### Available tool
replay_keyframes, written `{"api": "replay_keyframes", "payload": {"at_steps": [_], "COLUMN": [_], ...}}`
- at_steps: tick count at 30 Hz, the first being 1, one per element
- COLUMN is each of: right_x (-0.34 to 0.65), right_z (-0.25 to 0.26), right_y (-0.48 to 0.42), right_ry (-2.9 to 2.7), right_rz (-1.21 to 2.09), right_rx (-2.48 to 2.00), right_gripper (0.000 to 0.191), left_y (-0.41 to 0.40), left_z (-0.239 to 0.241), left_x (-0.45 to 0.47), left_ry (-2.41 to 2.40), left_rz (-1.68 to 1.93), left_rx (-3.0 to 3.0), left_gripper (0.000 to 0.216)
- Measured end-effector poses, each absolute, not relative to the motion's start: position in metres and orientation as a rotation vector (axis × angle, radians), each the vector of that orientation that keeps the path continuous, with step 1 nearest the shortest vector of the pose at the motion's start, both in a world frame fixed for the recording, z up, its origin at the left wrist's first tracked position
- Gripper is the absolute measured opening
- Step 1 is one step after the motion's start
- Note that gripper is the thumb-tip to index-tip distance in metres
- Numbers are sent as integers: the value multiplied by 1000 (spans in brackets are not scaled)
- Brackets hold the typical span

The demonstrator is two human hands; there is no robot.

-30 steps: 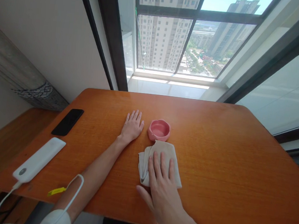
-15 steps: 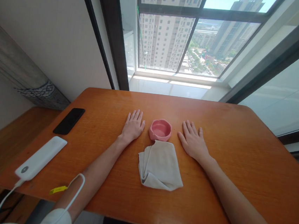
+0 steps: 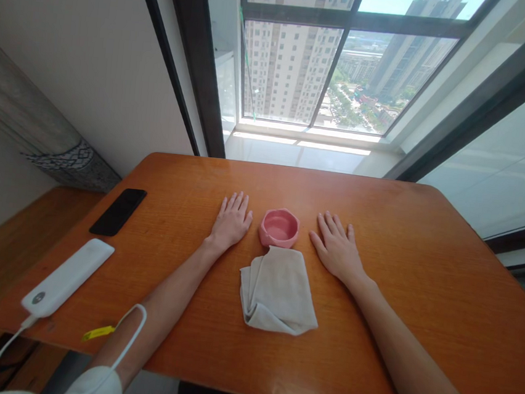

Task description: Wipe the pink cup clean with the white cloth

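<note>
My left hand (image 3: pixel 231 220) lies flat, palm down, on the wooden table (image 3: pixel 423 268), just left of a pink faceted bowl (image 3: pixel 279 228). On the bowl's other side, my right hand (image 3: pixel 337 246) also rests flat with its fingers spread. Neither hand touches the bowl, whose visible inside is plain pink. A folded pale grey cloth (image 3: pixel 281 292) lies directly in front of the bowl, its far edge meeting the bowl's base. Both hands are empty.
Toward the table's left edge lie a black phone (image 3: pixel 118 211) and a white power bank (image 3: pixel 69 277) with a white cable (image 3: pixel 1 351). A yellow tag (image 3: pixel 99 333) on a cable sits by my left forearm. Beyond the far edge is a window (image 3: pixel 293 70).
Both hands stay in place beside the bowl. The whole scene has shifted very slightly left in view; no object has moved on the table.
</note>
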State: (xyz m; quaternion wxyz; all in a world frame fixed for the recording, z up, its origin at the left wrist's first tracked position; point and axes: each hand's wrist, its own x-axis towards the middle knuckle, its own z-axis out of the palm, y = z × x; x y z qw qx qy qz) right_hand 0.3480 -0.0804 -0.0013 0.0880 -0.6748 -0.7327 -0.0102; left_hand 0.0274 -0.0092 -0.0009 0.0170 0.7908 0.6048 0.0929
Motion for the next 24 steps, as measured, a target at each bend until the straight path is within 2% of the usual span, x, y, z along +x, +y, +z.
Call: {"api": "replay_keyframes", "payload": {"at_steps": [24], "right_x": [350], "right_z": [-4], "right_y": [-80], "right_ry": [-2158], "right_rz": [-13], "right_rx": [-1960], "right_gripper": [65], "left_y": [-10], "left_z": [0], "left_x": [28], "left_ry": [1897], "left_rz": [290], "left_rx": [2481], "left_gripper": [66]}}
